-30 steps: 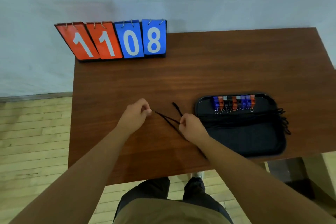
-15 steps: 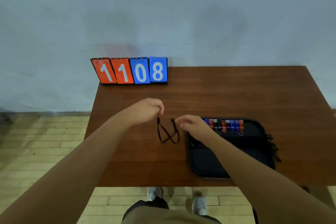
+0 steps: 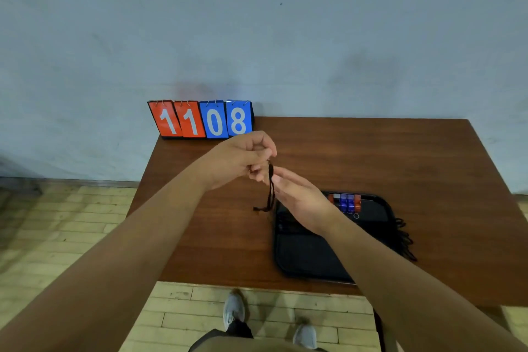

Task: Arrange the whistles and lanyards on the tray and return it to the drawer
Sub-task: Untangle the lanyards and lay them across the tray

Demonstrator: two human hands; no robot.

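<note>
A black lanyard (image 3: 270,194) hangs folded above the table, its lower end near the wood. My left hand (image 3: 243,158) pinches its top between thumb and fingers. My right hand (image 3: 303,200) is held just right of the cord, fingers stretched towards it and touching it near the top. A black tray (image 3: 308,254) lies on the table at the right, partly behind my right forearm. A row of blue, red and grey whistles (image 3: 347,202) sits along the tray's far edge. More black lanyards (image 3: 404,240) spill over the tray's right rim.
A flip scoreboard (image 3: 204,119) reading 1108 stands at the far left corner of the brown table (image 3: 371,157), against a pale wall. Wooden floor lies to the left and below, where my shoes show. No drawer is in view.
The lanyard has been lifted off the table and folded together. Both hands rose and came closer, and the view tilted up and back from the table.
</note>
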